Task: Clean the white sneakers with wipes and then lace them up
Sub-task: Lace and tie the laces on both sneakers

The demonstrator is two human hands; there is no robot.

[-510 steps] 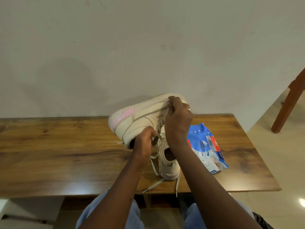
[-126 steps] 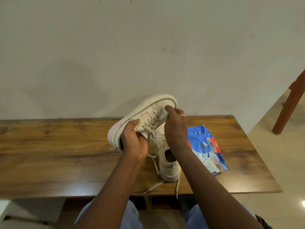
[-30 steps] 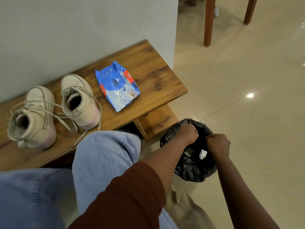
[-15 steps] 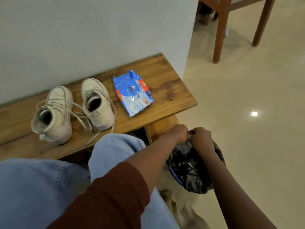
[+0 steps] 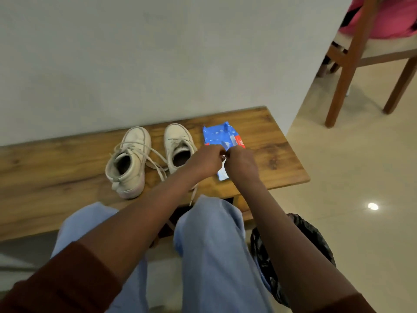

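As L grip (image 5: 206,162) & R grip (image 5: 241,164) pinched wipes pack (image 5: 220,134) at flap, it seemed soft, light, slippery; best taken by flap.

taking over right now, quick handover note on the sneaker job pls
Left hand and right hand: fingers curled, meeting over the blue wipes pack; what they pinch is hidden.
Left sneaker and right sneaker stand on the bench beside the pack, toes to the wall.
Done: laces are in, but loose and untied.
Left: any further wiping, then tighten and tie.
Bin on the floor to the right.
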